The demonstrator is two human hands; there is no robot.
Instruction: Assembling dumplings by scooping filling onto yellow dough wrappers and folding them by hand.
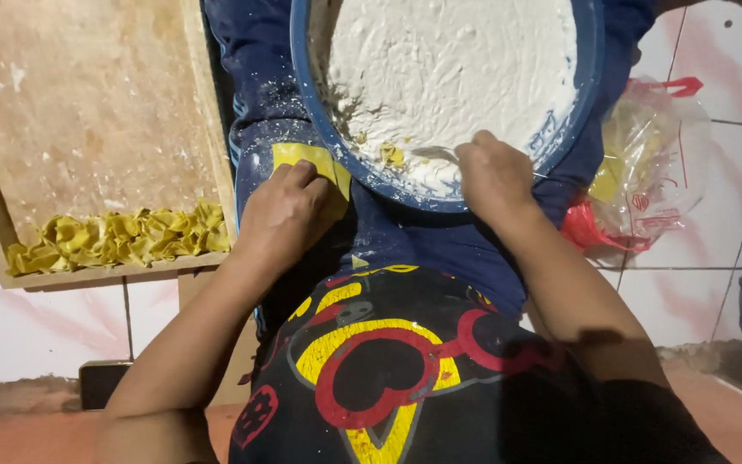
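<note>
A blue bowl (590, 60) holding white filling rests on my lap, its rim near my hands. My left hand (285, 210) grips a flat yellow dough wrapper (302, 155) against my thigh, just left of the bowl. My right hand (493, 174) is closed on a metal spoon (431, 155) whose tip lies in the filling at the bowl's near edge, beside a small yellow scrap (391, 155).
A wooden board (88, 103) lies on the floor to the left, with several folded yellow dumplings (118, 238) along its near edge. A clear plastic bag (654, 163) with yellow wrappers sits on the tiled floor at right.
</note>
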